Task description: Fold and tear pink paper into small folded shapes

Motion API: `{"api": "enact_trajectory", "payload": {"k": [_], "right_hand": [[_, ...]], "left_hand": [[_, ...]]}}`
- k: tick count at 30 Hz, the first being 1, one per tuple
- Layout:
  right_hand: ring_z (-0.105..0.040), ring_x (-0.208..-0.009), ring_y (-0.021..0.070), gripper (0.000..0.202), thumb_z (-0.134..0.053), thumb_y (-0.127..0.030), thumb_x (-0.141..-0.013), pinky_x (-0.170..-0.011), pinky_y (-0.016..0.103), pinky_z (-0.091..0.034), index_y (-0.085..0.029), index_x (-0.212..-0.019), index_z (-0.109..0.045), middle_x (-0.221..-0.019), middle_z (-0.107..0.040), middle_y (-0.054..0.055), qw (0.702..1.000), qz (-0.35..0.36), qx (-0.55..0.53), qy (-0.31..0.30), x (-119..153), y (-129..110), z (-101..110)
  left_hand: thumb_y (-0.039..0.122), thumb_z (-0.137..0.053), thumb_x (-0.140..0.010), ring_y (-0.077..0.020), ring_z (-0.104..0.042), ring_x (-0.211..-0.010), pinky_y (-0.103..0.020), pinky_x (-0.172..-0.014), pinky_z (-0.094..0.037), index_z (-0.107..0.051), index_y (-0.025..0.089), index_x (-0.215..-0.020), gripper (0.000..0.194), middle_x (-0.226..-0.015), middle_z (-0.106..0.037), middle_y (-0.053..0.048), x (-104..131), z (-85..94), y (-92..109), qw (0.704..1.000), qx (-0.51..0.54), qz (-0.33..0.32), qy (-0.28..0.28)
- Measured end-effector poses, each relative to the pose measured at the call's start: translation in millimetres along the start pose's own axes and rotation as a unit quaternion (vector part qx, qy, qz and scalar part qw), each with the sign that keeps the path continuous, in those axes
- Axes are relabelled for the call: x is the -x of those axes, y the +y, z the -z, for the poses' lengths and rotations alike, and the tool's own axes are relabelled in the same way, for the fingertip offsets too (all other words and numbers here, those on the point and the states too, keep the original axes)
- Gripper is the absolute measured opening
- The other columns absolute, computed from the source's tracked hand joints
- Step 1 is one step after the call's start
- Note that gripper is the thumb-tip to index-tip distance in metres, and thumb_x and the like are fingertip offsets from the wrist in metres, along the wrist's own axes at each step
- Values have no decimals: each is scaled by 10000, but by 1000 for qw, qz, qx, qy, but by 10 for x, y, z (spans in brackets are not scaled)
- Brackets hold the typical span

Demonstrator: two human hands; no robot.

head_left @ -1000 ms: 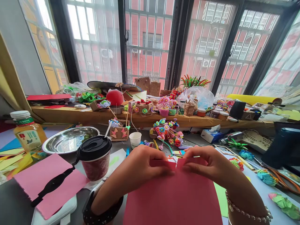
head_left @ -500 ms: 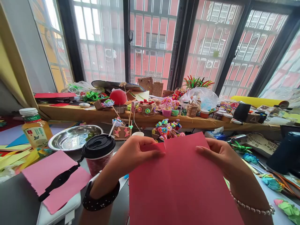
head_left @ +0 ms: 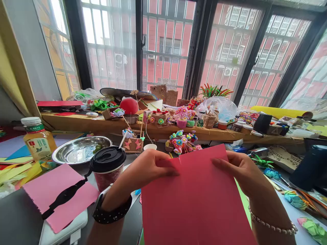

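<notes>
A large sheet of red paper [head_left: 196,200] is held up in front of me, with a crease down its middle and a short tear at the top edge. My left hand [head_left: 150,166] pinches its upper left part, thumb in front and fingers behind. My right hand [head_left: 238,170] grips the upper right edge in the same way. A green sheet shows a little past the red paper's right side. Left of my left wrist stands a takeaway cup [head_left: 108,166] with a black lid.
Pink paper [head_left: 61,194] lies on a white device at the left, with a black strap across it. Behind are a metal plate [head_left: 81,149] and a juice bottle [head_left: 39,139]. Crafts crowd the windowsill [head_left: 76,122]. Paper flowers [head_left: 296,199] and a dark flask [head_left: 310,170] are at the right.
The red sheet's top has shifted slightly right, and my left hand has dropped a little at the tear. Both hands keep their hold on the paper.
</notes>
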State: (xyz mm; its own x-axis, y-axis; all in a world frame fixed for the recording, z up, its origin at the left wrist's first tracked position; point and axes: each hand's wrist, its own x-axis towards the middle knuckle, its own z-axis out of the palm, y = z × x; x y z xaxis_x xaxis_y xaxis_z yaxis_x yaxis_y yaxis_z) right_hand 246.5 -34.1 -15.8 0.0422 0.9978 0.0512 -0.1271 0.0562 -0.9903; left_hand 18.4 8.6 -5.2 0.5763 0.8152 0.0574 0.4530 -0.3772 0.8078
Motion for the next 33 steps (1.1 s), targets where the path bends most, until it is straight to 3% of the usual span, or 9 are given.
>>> {"api": "enact_trajectory", "payload": {"k": [9, 13, 21, 27, 33], "right_hand": [[-636, -503, 152, 222, -739, -312, -570, -435, 183, -484, -143, -710, -704, -585, -692, 45, 998, -18, 12, -56, -51, 32, 30], [-619, -448, 141, 218, -762, -312, -521, -397, 169, -468, -122, -590, -681, -538, -683, 49, 998, -37, 28, -41, -55, 32, 3], [-612, -437, 141, 252, -781, -259, -482, -387, 167, -450, -130, -687, -713, -518, -675, 40, 998, -61, 5, 3, -29, 5, 0], [-603, -426, 139, 279, -775, -304, -486, -373, 170, -433, -129, -694, -713, -522, -674, 40, 998, -69, -2, -3, -53, 16, 17], [-561, -394, 97, 181, -778, -254, -483, -368, 141, -412, -120, -532, -667, -462, -644, 13, 997, -75, 6, -3, -20, -51, -10]], "left_hand": [[415, -586, -683, -200, -585, -738, -228, -614, -433, -677, 123, -776, 319, -783, -678, -59, -10, 5, 11, 1000, 17, 0, -16], [418, -591, -677, -170, -560, -686, -208, -576, -404, -678, 128, -758, 313, -725, -659, -39, -3, 2, 22, 1000, 12, -3, -9], [337, -618, -665, -83, -429, -549, -154, -487, -319, -649, 124, -642, 217, -562, -526, 32, 15, -38, 91, 997, 71, 11, 25], [315, -622, -660, -77, -394, -534, -156, -473, -292, -631, 133, -616, 187, -537, -478, 47, 10, -49, 67, 997, 75, 8, 20], [363, -621, -668, -74, -388, -519, -156, -458, -284, -615, 138, -580, 241, -514, -468, 50, 9, -77, 86, 997, 61, -9, 38]]}}
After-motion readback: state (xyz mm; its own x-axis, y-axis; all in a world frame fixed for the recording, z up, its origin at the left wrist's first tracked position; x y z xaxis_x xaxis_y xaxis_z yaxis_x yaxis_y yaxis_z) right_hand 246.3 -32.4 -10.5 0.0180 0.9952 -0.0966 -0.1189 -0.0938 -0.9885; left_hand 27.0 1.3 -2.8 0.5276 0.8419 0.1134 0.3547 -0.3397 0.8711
